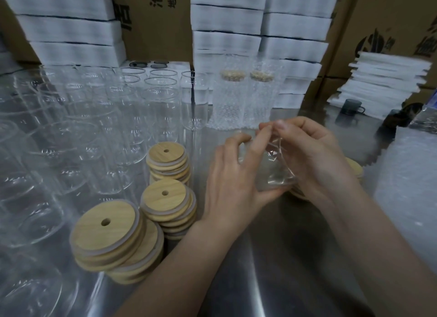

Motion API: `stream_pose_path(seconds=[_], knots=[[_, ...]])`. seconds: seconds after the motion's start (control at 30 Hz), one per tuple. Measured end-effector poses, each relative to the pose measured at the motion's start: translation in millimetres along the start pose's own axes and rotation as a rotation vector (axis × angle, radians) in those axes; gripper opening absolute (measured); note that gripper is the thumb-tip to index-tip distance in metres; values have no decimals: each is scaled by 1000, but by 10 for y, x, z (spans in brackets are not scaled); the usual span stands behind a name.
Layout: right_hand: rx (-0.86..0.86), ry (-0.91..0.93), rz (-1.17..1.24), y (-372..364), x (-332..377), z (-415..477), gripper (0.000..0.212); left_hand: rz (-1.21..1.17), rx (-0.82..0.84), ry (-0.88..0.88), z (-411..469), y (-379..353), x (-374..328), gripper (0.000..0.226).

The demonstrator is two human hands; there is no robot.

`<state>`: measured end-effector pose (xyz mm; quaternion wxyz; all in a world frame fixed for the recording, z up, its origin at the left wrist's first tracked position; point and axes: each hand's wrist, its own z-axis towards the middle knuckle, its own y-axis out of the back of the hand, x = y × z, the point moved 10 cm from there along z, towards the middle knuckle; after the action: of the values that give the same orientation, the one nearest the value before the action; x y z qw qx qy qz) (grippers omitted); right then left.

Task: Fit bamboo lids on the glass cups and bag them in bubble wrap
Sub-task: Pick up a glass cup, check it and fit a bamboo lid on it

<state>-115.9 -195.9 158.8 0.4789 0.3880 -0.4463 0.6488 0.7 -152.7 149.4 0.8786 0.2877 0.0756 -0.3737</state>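
Far left of the hands: clear open-topped cups [160,103] stand packed in rows to the left bench edge, nearly touching, little room between them. Just left of the hands: three stacks of bamboo lids, each lid with a small hole; nearest stack [106,226] slumped and fanned, middle stack [165,196] just beside the left wrist, far stack [165,153] against the cup rows. Left hand [234,181]: fingers curled round the left side of a glass cup [275,172], thumb below it. The cup is held between both hands above the bench, tilted; its outline is hard to read through the glare. Right hand [309,155]: wrapped over the cup's right side, thumb and forefinger pinched together at its upper edge. Beyond the fingertips: two bubble-wrapped cups [230,103] standing upright, side by side, touching, lids on. Behind those, white foam blocks [227,21] stacked against cardboard boxes [156,32]. Below the forearms: bare steel bench [272,257], the widest open room in view, running to the near edge. Under the right hand: more bamboo lids [354,168], partly hidden. Right of the right forearm: a heap of bubble wrap [409,186], close to the arm. Farther right and back: a dark mug [352,106] in front of a loose pile of foam sheets [383,80].
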Motion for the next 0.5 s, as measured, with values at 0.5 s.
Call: stream_pose_path(seconds=[0.5], knots=[[442,46,212,-313,101,0,51,-416,-127,214,-63,126,196,92]])
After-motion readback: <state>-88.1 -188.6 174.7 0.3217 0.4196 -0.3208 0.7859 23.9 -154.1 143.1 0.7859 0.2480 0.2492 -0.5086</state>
